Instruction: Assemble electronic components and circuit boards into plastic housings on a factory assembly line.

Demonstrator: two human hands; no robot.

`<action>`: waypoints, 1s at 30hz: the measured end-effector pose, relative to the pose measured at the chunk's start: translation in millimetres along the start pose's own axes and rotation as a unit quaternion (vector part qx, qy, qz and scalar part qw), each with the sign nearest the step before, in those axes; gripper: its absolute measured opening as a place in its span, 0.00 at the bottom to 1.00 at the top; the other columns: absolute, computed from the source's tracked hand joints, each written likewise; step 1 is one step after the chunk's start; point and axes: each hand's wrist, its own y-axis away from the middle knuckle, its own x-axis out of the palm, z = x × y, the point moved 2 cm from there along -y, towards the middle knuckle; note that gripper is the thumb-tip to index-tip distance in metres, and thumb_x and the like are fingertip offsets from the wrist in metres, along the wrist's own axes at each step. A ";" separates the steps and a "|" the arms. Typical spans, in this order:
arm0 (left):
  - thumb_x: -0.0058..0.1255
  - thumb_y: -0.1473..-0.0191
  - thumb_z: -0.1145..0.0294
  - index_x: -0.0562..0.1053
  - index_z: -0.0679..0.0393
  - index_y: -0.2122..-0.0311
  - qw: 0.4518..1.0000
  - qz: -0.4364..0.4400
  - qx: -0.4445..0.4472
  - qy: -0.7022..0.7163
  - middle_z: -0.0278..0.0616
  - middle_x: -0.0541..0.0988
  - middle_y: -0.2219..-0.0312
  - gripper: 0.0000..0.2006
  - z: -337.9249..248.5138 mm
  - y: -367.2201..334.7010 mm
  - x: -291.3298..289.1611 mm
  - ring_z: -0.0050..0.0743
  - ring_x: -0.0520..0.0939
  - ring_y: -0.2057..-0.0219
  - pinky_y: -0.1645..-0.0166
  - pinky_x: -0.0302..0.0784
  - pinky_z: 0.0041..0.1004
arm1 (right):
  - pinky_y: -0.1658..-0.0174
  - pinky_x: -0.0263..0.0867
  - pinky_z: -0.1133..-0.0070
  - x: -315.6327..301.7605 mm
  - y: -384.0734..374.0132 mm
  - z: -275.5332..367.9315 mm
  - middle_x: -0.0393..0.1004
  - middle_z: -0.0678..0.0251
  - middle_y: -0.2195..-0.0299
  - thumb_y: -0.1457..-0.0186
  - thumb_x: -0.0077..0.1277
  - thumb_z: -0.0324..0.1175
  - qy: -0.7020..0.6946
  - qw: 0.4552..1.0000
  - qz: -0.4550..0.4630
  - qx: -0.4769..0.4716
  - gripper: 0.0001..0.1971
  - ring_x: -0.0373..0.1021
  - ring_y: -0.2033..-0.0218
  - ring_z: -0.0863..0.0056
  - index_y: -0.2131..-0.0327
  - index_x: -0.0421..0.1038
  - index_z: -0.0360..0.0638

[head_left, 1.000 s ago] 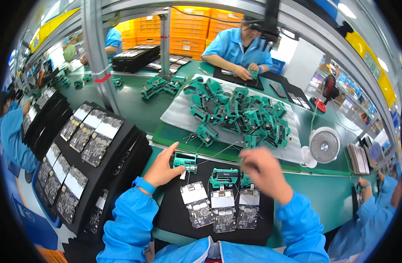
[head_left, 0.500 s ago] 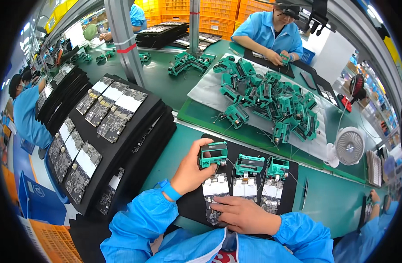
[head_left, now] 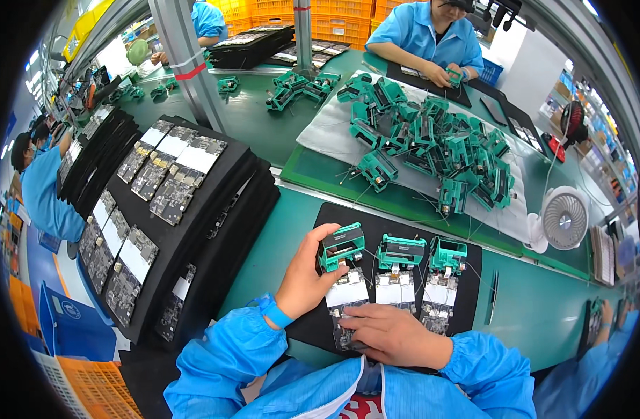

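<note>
My left hand (head_left: 307,274) grips a green plastic housing (head_left: 342,246) by its left side and lower edge, thumb in front. The housing is tilted at the top end of a circuit board (head_left: 346,293) with a white patch. Across the lower part of that board lies my right hand (head_left: 400,336), its fingers stretched out and fingertips resting on it. To the right, a second green housing (head_left: 402,251) and a third green housing (head_left: 448,254) each sit at the top of their own circuit board. All three boards are on a black mat (head_left: 376,222).
Beyond the mat, green housings with thin wires lie heaped (head_left: 432,150) on a white sheet. Stacked black foam trays (head_left: 246,202) carrying boards stand at left. Tweezers (head_left: 493,297) lie right of the mat, a white fan (head_left: 564,218) farther off. A co-worker (head_left: 432,45) sits opposite.
The housing in my left hand has tilted, its right side now higher. My right hand stays on the board with little movement. The whole view has shifted slightly.
</note>
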 end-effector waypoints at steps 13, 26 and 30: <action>0.63 0.52 0.84 0.60 0.55 0.38 0.999 0.019 -0.007 -0.026 0.41 0.73 0.54 0.36 -15.9 0.2 -6.0 0.29 0.76 0.51 0.50 0.76 0.29 | 0.46 0.71 0.66 2.1 -0.7 -2.6 0.75 0.66 0.48 0.58 0.65 0.29 -0.002 1.000 -0.005 0.006 0.15 0.69 0.43 0.61 0.65 0.71 0.43; 0.58 0.52 0.85 0.60 0.56 0.39 0.993 0.020 0.081 -0.087 0.52 0.70 0.51 0.35 -24.1 2.5 -5.4 0.56 0.74 0.50 0.45 0.70 0.40 | 0.63 0.72 0.69 -30.7 -31.0 -17.0 0.77 0.65 0.65 0.55 0.61 0.27 0.091 0.987 -0.046 0.126 0.12 0.75 0.65 0.63 0.65 0.74 0.46; 0.51 0.54 0.89 0.60 0.55 0.38 0.994 0.033 0.081 -0.066 0.53 0.70 0.52 0.36 -22.7 -0.4 -7.2 0.59 0.74 0.51 0.48 0.72 0.42 | 0.68 0.70 0.72 -25.0 -49.5 -32.8 0.74 0.68 0.71 0.58 0.61 0.27 0.206 0.974 -0.053 0.075 0.14 0.73 0.67 0.67 0.64 0.74 0.45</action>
